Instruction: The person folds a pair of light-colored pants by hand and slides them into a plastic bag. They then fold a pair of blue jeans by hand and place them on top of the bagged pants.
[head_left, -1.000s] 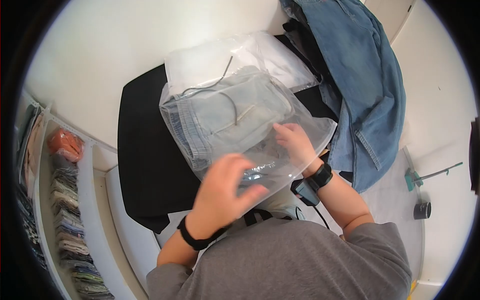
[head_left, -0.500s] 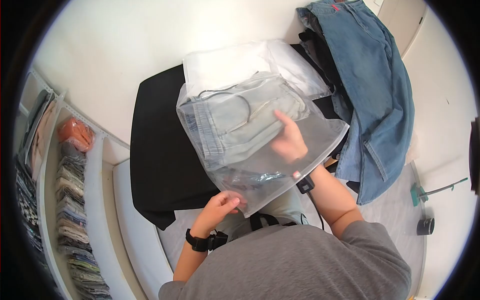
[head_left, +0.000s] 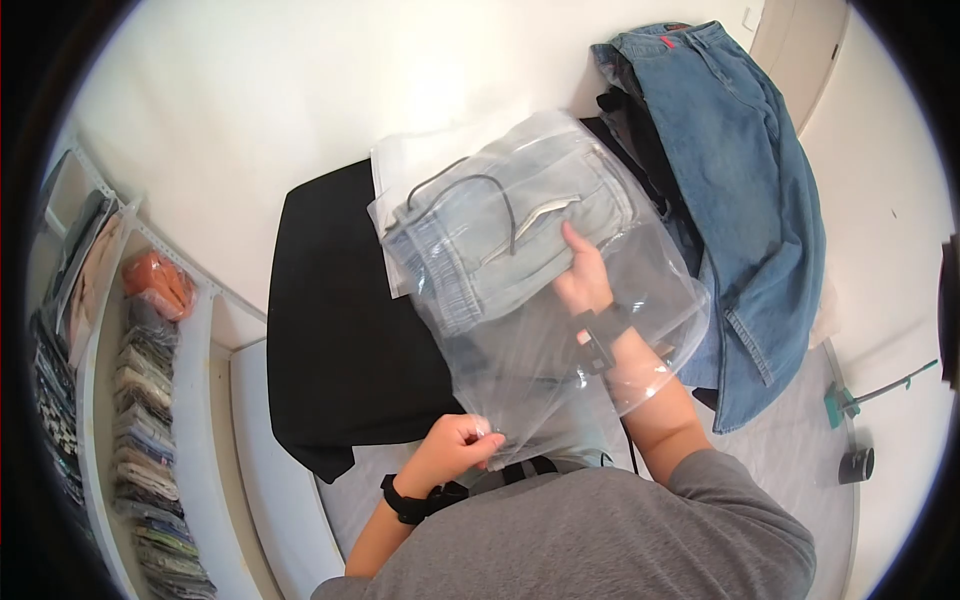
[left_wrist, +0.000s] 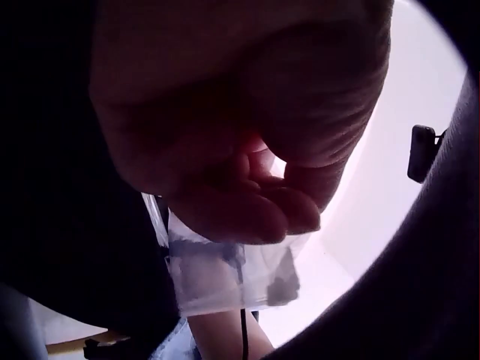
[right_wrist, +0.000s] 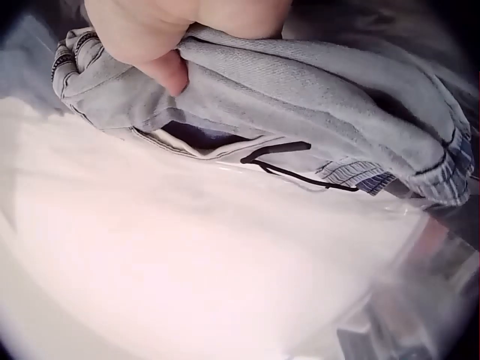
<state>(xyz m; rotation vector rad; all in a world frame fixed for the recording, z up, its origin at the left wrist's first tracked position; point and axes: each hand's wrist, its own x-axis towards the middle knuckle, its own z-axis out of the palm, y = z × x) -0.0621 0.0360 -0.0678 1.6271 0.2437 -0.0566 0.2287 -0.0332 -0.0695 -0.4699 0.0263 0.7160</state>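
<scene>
Folded light-blue drawstring jeans lie inside a clear plastic bag, their elastic waistband toward the left and a dark cord looping over them. My right hand reaches in through the bag's opening and grips the jeans' near edge. In the right wrist view its thumb lies on top of the denim near a pocket slit, while the other fingers are hidden beneath. Down by my waist, the left hand pinches the bag's near corner between thumb and curled fingers. The left wrist view shows that hand dark, with translucent plastic below it.
Under the bag are a white packet and a black-covered table. Large blue jeans drape over the right side. Shelves with bagged clothes stand left. A green-headed tool and black cup are at right.
My left hand came down to the bag's near corner and now pinches it. The right hand slid deeper into the bag and took hold of the jeans, which now sit tilted up.
</scene>
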